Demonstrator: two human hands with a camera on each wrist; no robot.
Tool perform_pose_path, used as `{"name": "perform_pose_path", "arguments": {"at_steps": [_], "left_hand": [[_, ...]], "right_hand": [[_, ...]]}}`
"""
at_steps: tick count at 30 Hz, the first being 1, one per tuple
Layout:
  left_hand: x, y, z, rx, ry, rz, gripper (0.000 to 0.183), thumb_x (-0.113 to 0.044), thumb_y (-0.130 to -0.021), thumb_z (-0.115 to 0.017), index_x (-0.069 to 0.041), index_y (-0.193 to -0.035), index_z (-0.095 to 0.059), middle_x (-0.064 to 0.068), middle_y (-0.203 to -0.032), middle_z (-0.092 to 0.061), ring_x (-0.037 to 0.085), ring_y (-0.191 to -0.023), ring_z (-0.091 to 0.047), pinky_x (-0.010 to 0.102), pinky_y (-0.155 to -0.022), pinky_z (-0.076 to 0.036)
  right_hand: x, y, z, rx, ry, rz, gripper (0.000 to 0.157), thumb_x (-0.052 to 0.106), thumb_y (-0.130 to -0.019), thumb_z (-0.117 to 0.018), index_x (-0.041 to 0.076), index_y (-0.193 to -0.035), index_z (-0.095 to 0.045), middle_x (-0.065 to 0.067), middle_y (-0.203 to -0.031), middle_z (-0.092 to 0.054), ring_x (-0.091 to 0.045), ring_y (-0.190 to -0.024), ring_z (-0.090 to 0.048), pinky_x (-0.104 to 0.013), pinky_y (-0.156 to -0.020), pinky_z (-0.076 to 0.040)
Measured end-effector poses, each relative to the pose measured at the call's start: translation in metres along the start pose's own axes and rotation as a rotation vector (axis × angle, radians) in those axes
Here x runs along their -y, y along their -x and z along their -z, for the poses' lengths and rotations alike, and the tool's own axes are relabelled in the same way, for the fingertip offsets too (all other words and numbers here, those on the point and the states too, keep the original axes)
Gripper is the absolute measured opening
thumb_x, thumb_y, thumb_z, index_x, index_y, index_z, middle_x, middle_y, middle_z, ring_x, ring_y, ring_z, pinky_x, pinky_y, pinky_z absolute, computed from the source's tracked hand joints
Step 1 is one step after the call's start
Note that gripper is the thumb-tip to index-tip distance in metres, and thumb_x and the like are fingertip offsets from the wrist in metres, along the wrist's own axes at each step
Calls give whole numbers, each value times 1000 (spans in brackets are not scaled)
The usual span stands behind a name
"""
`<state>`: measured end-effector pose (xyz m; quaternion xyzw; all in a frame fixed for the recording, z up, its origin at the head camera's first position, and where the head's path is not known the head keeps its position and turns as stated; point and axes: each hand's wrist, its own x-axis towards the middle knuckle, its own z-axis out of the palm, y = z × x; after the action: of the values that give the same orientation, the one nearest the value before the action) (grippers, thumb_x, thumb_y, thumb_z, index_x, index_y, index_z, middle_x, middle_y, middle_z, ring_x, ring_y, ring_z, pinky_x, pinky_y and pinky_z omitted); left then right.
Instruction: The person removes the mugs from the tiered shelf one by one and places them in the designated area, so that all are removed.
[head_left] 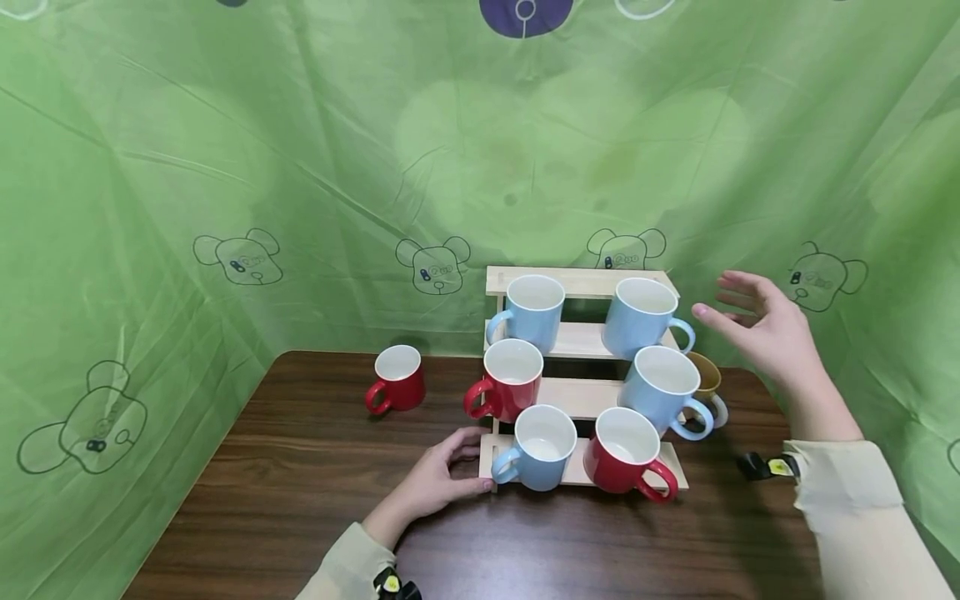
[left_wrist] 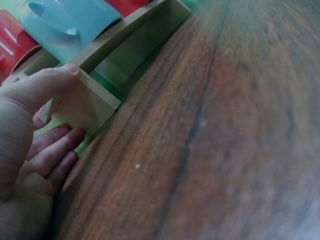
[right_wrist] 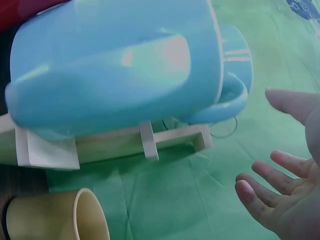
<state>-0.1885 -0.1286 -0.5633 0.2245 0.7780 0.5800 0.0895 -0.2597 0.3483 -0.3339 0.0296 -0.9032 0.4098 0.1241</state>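
A stepped wooden rack (head_left: pixel 577 398) carries several mugs. On its lowest step stand a light-blue mug (head_left: pixel 542 454) and a red mug (head_left: pixel 624 458). Above them are another red mug (head_left: pixel 510 392) and a blue one (head_left: pixel 660 387), then two more blue mugs, left (head_left: pixel 536 317) and right (head_left: pixel 637 321). My left hand (head_left: pixel 442 479) holds the rack's lower left corner, thumb (left_wrist: pixel 57 82) on the front edge and fingers (left_wrist: pixel 55 145) by the side panel. To the right of the upper steps, my right hand (head_left: pixel 768 329) hovers in the air, fingers spread, touching nothing.
A separate red mug (head_left: pixel 405 385) stands on the dark wooden table (head_left: pixel 300 467) left of the rack. Beside the rack's right side is a mustard-coloured mug (head_left: pixel 708 373), partly hidden by a blue one. A green patterned cloth (head_left: pixel 337 167) hangs behind.
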Motion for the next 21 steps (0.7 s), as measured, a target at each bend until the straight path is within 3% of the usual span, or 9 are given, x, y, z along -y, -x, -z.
{"name": "perform_pose_path", "arguments": {"at_steps": [10,17,20,21], "left_hand": [[1,1,0,3,21,-5,76,-25,-91,-93,-17,-155,-54,2,-147,-66,22,-133,-67,35,-108,-56],[0,0,0,5,31,-9,76,-23,-91,-93,-16,-155,-54,3,-147,-66,22,-133,-67,35,-108,-56],[-1,0,0,7,35,-6,76,-23,-90,-94,-16,-156,-54,2,-148,-65,22,-133,-67,35,-109,-56],[-1,0,0,7,34,-6,76,-23,-90,-94,-16,-156,-54,2,-148,-65,22,-133,-67,35,-108,-56]], "right_hand": [[16,-5,-16,38,5,58,89,51,-98,-82,18,-169,-39,-18,-164,-51,-50,-137,-60,-9,-82,-46],[22,-7,-26,60,10,83,90,50,-96,-84,19,-168,-40,-16,-164,-52,-51,-137,-59,-53,-102,-54],[23,-8,-30,68,-16,102,89,46,-96,-85,17,-168,-41,-16,-164,-51,-51,-137,-59,-60,-106,-52],[23,-8,-31,73,-26,106,89,44,-96,-85,17,-168,-41,-16,-165,-51,-51,-137,-59,-55,-106,-53]]}}
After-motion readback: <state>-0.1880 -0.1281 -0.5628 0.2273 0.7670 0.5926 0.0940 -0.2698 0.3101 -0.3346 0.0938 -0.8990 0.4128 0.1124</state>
